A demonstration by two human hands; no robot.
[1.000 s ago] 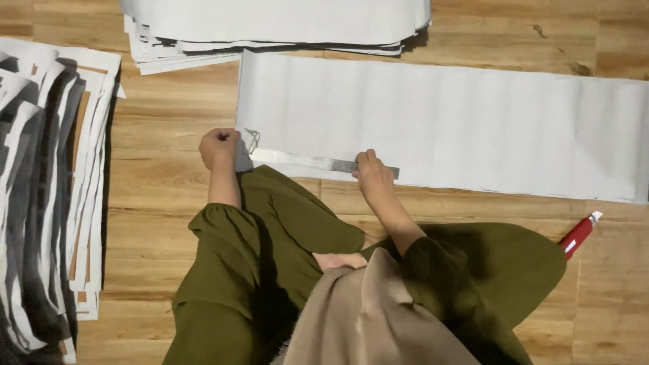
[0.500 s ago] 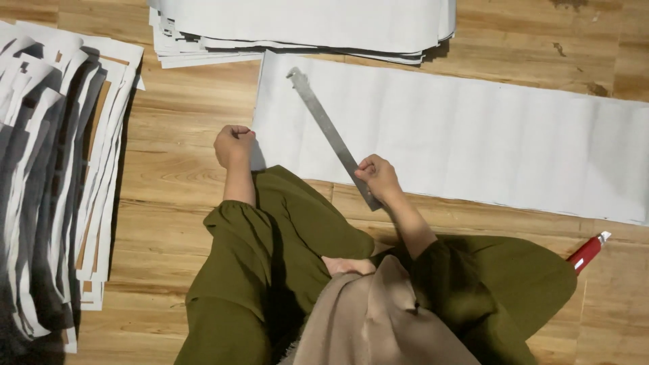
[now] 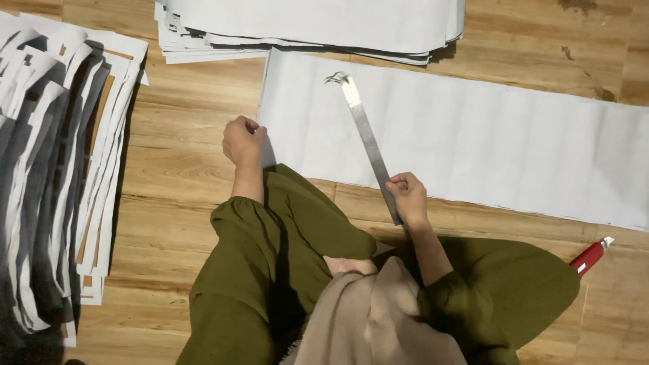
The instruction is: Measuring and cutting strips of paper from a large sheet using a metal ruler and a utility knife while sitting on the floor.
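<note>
So you were sitting on the wooden floor [image 3: 182, 169] with your right hand [image 3: 407, 196] closed around the near end of a long metal ruler [image 3: 368, 138], which lay slanted across the white paper sheet [image 3: 473, 142] in the middle of the frame, its far tip pointing toward the upper centre. Your left hand [image 3: 242, 138] was curled into a loose fist, resting on the sheet's left edge; I couldn't tell if it held anything. As for progress, I'd say the sheet looked uncut and unmarked as far as I could see, with the ruler not lined up square to any edge, so the measuring or cutting seemed yet to do. Counting: one ruler, one loose sheet spread out, one red-handled cutter [image 3: 591, 255] lying at lower right, apart from both hands, and two piles of paper, one stack of white sheets [image 3: 304, 20] along the top and one pile of strips [image 3: 47, 169] down the left side. Too many layers to count in either.
</note>
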